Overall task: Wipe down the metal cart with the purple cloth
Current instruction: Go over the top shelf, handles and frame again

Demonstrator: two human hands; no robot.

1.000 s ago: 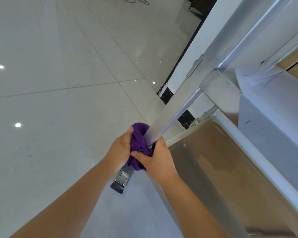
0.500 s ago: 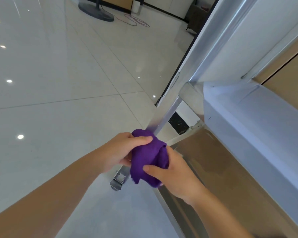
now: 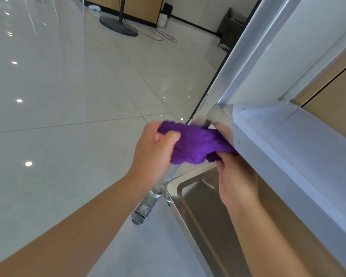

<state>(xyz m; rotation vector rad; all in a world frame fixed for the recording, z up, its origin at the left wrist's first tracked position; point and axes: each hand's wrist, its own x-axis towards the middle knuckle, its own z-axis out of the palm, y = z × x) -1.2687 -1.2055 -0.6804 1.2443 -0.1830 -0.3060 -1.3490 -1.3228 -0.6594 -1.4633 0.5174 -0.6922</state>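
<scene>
The purple cloth (image 3: 196, 145) is bunched around the metal cart's corner post, just under the corner of the middle shelf (image 3: 268, 140). My left hand (image 3: 154, 150) grips the cloth's left end, thumb over the top. My right hand (image 3: 236, 176) holds the cloth's right end from below, against the shelf's edge. The post is hidden behind the cloth and comes out beneath it, running down to a caster (image 3: 143, 211) on the floor. The cart's lower steel tray (image 3: 208, 216) lies under my right forearm.
Glossy white floor tiles (image 3: 58, 116) spread out to the left. Far back stand a round black stand base (image 3: 119, 27), a coiled purple cable (image 3: 162, 36) and a dark chair (image 3: 230, 30). The cart's upper frame (image 3: 254, 47) rises at the right.
Both hands have slid the cloth up the post, from near the lower tray to the middle shelf's corner. The cloth is now stretched wider between the hands.
</scene>
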